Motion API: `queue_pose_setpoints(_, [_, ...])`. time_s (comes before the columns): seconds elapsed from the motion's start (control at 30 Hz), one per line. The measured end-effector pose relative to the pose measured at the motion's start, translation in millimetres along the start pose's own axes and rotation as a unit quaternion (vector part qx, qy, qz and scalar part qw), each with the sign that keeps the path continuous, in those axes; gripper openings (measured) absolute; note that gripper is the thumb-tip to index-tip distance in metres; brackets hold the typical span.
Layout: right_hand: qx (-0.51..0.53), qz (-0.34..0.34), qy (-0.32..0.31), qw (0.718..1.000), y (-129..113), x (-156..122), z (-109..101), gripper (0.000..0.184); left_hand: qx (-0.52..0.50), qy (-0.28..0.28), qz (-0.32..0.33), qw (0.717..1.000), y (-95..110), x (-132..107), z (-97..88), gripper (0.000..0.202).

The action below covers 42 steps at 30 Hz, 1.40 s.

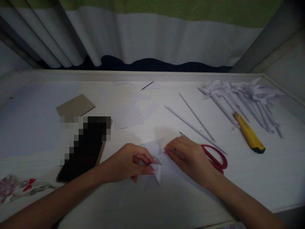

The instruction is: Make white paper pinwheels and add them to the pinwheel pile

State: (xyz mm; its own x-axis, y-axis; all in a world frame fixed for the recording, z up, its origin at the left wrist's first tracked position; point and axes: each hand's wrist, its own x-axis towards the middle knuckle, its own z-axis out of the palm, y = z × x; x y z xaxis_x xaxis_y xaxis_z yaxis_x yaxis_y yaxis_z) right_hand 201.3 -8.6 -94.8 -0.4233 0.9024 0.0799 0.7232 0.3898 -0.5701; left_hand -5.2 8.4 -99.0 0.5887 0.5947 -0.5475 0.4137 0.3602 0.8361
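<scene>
While the left hand (133,163) and right hand (190,153) each pinch a part, the white paper (157,173) shows folded, sharp points.

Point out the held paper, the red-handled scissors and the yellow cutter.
Held paper (157,174): head view, on its lower folded corner.
Red-handled scissors (224,162): head view, on the handle loop.
Yellow cutter (249,132): head view, mid-handle.

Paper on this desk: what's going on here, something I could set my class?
A person is working white paper with both hands: the left hand pinches a folded part, and the right hand pinches another edge. Red-handled scissors lie partly hidden by the right hand. Farther right are thin white sticks, a yellow cutter and folded paper shapes with sticks.
</scene>
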Motion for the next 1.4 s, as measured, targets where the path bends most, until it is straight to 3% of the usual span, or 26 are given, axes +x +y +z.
queue_pose_setpoints(0.17, [0.044, -0.084, -0.034, 0.995, -0.2, -1.4, -1.5, 0.016, 0.04, -0.031, 0.016, 0.999, 2.3, -0.5, -2.0, 0.021])
queue_pose_setpoints(0.37, [0.132, -0.055, -0.057, 0.988, 0.6, -0.4, -2.3, 0.013, 0.019, -0.046, 0.035, 0.998, 1.3, -1.1, -1.2, 0.024])
queue_pose_setpoints(0.5, [0.124, -0.032, -0.068, 0.989, -0.2, -0.2, -0.2, 0.013, 0.0, -0.046, 0.029, 0.999, -2.2, 0.8, -0.6, 0.028])
queue_pose_setpoints(0.63, [0.11, -0.023, -0.092, 0.989, -3.0, -0.4, -1.1, 0.026, 0.003, -0.055, 0.027, 0.998, -2.1, 0.7, -1.2, 0.025])
queue_pose_setpoints(0.9, [0.168, -0.031, -0.141, 0.975, -8.8, -1.7, -10.0, 0.019, 0.017, -0.054, 0.04, 0.998, 0.4, -0.4, -1.4, 0.022])
queue_pose_setpoints(1.1, [0.227, 0.001, -0.147, 0.963, -2.4, -1.4, -7.2, 0.021, 0.02, -0.055, 0.052, 0.997, 0.2, 0.7, -1.8, 0.021])
queue_pose_setpoints(1.4, [0.209, 0.031, -0.144, 0.967, 1.6, -8.1, -0.7, 0.027, 0.036, -0.065, 0.062, 0.995, -2.0, 1.4, -3.2, 0.019])
